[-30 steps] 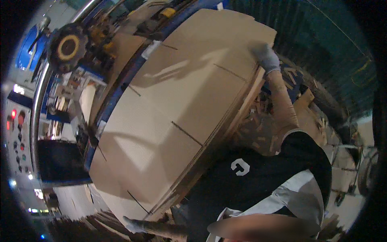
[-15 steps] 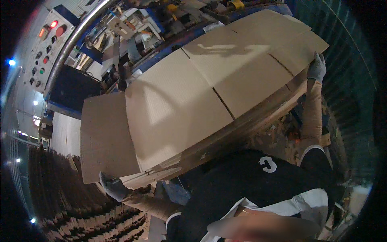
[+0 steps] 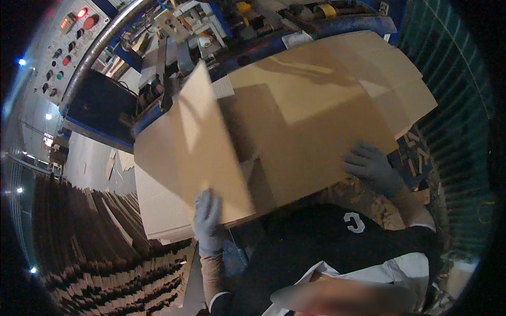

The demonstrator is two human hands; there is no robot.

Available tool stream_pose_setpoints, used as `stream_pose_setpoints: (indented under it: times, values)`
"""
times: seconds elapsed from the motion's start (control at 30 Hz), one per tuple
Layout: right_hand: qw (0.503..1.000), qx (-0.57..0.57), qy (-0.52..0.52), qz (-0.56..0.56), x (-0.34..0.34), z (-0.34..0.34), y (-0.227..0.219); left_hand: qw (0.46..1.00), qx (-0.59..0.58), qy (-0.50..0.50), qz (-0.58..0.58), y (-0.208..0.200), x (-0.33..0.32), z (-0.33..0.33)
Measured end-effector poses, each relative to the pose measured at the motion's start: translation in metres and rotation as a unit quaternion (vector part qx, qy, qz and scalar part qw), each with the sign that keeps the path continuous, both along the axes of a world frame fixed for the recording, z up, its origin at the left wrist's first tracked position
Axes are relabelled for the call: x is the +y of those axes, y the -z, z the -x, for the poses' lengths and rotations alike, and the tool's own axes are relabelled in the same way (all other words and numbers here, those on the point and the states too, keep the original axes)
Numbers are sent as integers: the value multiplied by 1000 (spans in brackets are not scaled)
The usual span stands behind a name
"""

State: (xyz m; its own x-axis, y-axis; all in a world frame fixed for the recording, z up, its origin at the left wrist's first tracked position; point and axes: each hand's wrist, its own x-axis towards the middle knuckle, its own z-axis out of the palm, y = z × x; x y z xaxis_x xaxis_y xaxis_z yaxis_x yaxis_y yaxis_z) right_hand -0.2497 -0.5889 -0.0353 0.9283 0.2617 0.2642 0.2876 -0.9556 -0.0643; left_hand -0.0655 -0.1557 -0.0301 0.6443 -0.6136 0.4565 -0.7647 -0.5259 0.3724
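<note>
A brown corrugated cardboard sheet (image 3: 316,113) lies across a stack of similar flat sheets, with a raised panel (image 3: 205,142) folded up at its left part. My left hand (image 3: 208,224), in a grey glove, rests against the near end of this panel. Its fingers are stretched along the panel's face; the thumb is hidden. On the sheet's near right part lies my right hand (image 3: 371,167), also gloved in grey, with its fingers spread flat on the board.
Beyond the sheets stands a blue machine (image 3: 358,26). A control panel (image 3: 66,50) with buttons and a metal rail (image 3: 105,47) are at the far left. Stacked cardboard (image 3: 89,226) fills the lower left. A green corrugated wall (image 3: 456,105) runs along the right; cardboard scraps (image 3: 419,158) lie below.
The sheet's left panel has swung up and inward with my left hand. My right hand has moved from the far right corner inward and nearer, onto the board.
</note>
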Motion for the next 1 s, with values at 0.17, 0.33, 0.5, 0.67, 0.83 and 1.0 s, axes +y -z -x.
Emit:
stream_pose_setpoints:
  times: [0.17,0.33,0.5,0.67,0.83,1.0]
  values:
    - [998,39,-24,47,-3,-42,-3,973,-34,81,-215,-1,-14,-24]
    - [998,13,-19,53,-25,-91,-10,975,-82,67,-196,3,-22,-66]
    - [999,7,-29,23,-42,-147,-21,984,-141,41,-99,10,-45,-140]
    - [999,45,-2,0,-64,-211,-14,979,-198,22,-31,15,-64,-209]
    - [992,-63,104,32,-96,-284,15,964,-181,-99,-168,6,-117,-259]
    - [975,-15,222,-24,-112,-263,10,980,-95,-166,-51,-4,-102,-245]
